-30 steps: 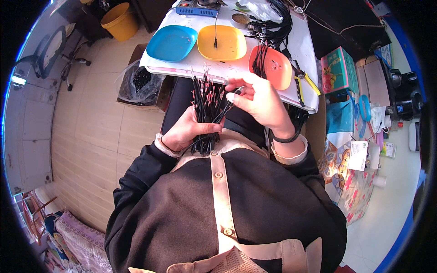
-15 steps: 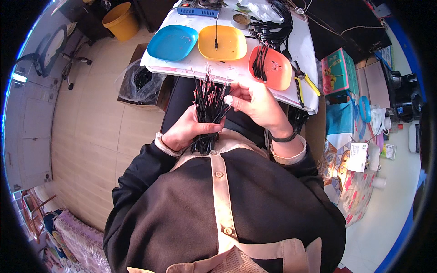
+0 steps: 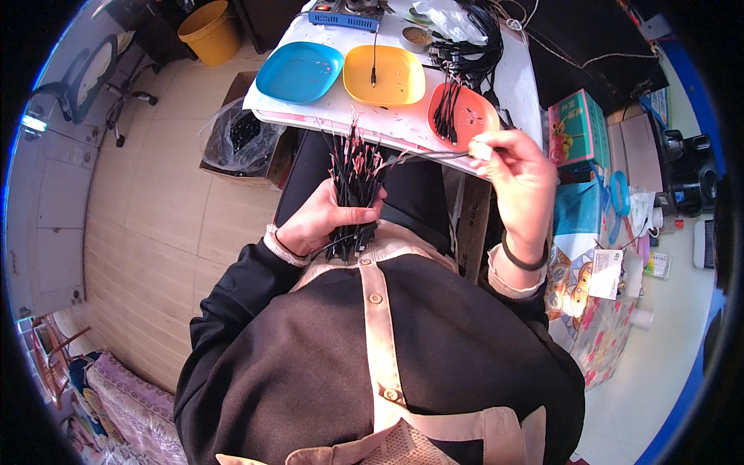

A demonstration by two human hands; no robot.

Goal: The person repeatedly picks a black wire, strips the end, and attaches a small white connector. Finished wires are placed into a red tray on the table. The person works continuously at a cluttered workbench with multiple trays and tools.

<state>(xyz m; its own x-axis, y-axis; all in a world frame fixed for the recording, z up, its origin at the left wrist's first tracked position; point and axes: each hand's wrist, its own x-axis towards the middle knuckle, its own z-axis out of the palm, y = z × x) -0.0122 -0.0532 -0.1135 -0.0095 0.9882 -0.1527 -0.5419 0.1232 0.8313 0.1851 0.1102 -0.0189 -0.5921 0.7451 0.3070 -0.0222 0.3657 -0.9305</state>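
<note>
Upright in front of my lap, my left hand (image 3: 329,217) is closed round a thick bundle of black cables (image 3: 356,182) with bared, reddish wire ends at the top. My right hand (image 3: 518,182) pinches a single thin black cable (image 3: 434,154) at the table's near edge, beside the coral plate (image 3: 482,116). That cable stretches sideways back to the top of the bundle; its end inside the fingers is hidden. Several short black cables (image 3: 446,112) lie across the coral plate. A yellow plate (image 3: 403,66) carries one cable with a plug, and a blue plate (image 3: 298,74) stands left of it.
At the table's back are a blue burner (image 3: 345,18), a small round tin (image 3: 416,39) and a heap of black cables (image 3: 473,50). A carton with a plastic bag (image 3: 240,143) stands on the floor at left. Right of the table sits a green box (image 3: 577,128).
My right hand has moved right, away from the bundle, drawing one cable out sideways, and now covers the yellow-handled pliers. My left hand keeps its grip on the bundle.
</note>
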